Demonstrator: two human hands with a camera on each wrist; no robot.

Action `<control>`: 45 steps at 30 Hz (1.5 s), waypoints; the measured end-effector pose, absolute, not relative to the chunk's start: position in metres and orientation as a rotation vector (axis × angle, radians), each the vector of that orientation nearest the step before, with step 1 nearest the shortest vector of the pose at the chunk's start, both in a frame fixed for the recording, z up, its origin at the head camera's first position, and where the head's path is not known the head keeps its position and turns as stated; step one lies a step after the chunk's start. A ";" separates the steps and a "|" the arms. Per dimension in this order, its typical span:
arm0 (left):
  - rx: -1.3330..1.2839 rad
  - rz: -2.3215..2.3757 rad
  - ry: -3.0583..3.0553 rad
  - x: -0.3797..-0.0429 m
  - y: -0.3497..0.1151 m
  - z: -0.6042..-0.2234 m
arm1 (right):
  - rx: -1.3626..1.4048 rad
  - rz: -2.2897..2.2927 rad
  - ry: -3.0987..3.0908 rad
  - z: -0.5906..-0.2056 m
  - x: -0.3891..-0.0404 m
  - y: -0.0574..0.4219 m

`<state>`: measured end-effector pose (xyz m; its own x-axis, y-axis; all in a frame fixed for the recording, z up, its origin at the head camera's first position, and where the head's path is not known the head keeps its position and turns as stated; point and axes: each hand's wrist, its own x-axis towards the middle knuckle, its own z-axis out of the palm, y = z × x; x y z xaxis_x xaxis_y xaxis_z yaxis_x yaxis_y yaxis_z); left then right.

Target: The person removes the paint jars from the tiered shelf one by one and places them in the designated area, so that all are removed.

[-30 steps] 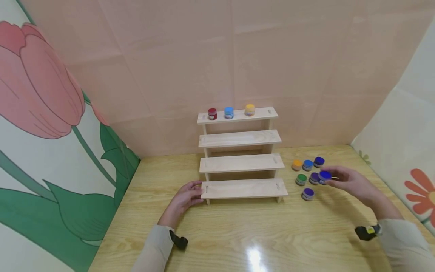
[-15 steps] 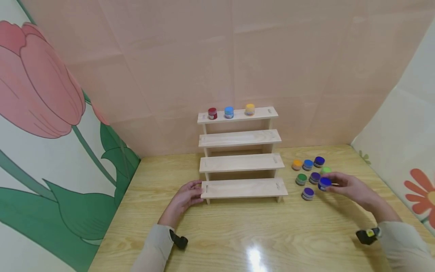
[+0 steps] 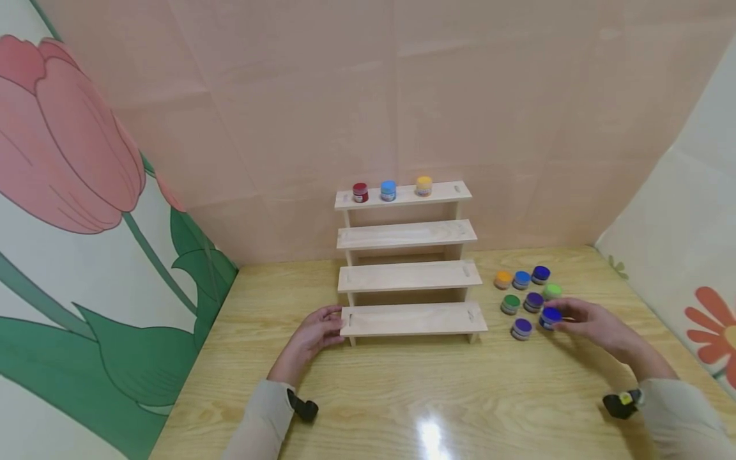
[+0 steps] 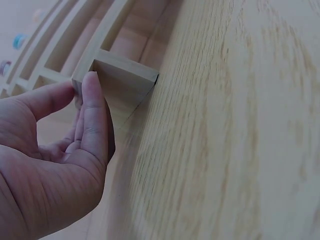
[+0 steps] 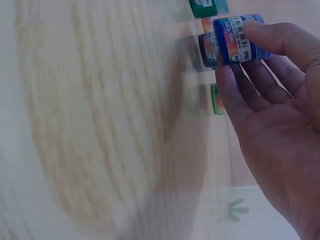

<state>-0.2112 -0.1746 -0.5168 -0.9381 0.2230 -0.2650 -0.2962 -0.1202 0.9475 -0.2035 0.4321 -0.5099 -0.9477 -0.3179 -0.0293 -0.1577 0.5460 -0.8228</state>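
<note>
My left hand [image 3: 317,329] is at the left end of a stepped wooden shelf [image 3: 413,318]. In the left wrist view its thumb and fingers [image 4: 92,112] pinch the corner of the lowest board. On the right, my right hand [image 3: 595,326] holds a dark blue paint jar [image 3: 550,317] between thumb and fingers. The right wrist view shows the label of that paint jar [image 5: 237,40] facing the camera. Close by stand a purple jar [image 3: 533,302], another purple jar [image 3: 521,329], a light green jar [image 3: 552,291] and a green jar [image 3: 510,304].
Farther back on the table [image 3: 391,396] are an orange jar [image 3: 503,280], a blue jar [image 3: 521,280] and a dark blue jar [image 3: 540,275]. The top board carries a red jar [image 3: 360,192], a light blue jar [image 3: 388,190] and a yellow jar [image 3: 423,186].
My right hand has brought the dark blue jar a little toward the front, uncovering the light green jar behind it. The left hand stays in place on the shelf.
</note>
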 end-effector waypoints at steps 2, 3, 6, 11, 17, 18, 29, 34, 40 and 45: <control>-0.125 2.109 1.821 -0.212 -0.174 -0.517 | -0.402 -1.335 2.620 -0.511 -0.204 0.433; -0.138 2.103 1.826 -0.213 -0.173 -0.517 | -0.395 -1.323 2.624 -0.511 -0.204 0.433; -0.169 2.094 1.832 -0.214 -0.172 -0.518 | -0.375 -1.293 2.628 -0.511 -0.203 0.433; -0.171 2.094 1.831 -0.214 -0.172 -0.517 | -0.338 -1.258 2.635 -0.512 -0.203 0.432; -0.169 2.094 1.829 -0.213 -0.172 -0.515 | -0.318 -1.222 2.641 -0.517 -0.205 0.434; -0.161 2.095 1.831 -0.212 -0.172 -0.515 | -0.316 -1.224 2.639 -0.518 -0.206 0.434; -0.170 2.088 1.829 -0.214 -0.173 -0.516 | -0.333 -1.190 2.668 -0.515 -0.206 0.433; -0.157 2.089 1.828 -0.214 -0.174 -0.517 | -0.391 -1.205 2.714 -0.506 -0.205 0.434; -0.151 2.094 1.830 -0.214 -0.173 -0.517 | -0.420 -1.166 2.803 -0.482 -0.207 0.431; -0.162 2.093 1.826 -0.214 -0.173 -0.517 | -0.442 -1.173 2.828 -0.456 -0.217 0.421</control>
<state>-0.2138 -0.1734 -0.5172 -0.9295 0.1906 -0.3158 -0.3388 -0.1022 0.9353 -0.2165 0.4207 -0.4556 -0.9579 -0.2797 0.0641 -0.2430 0.6716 -0.6999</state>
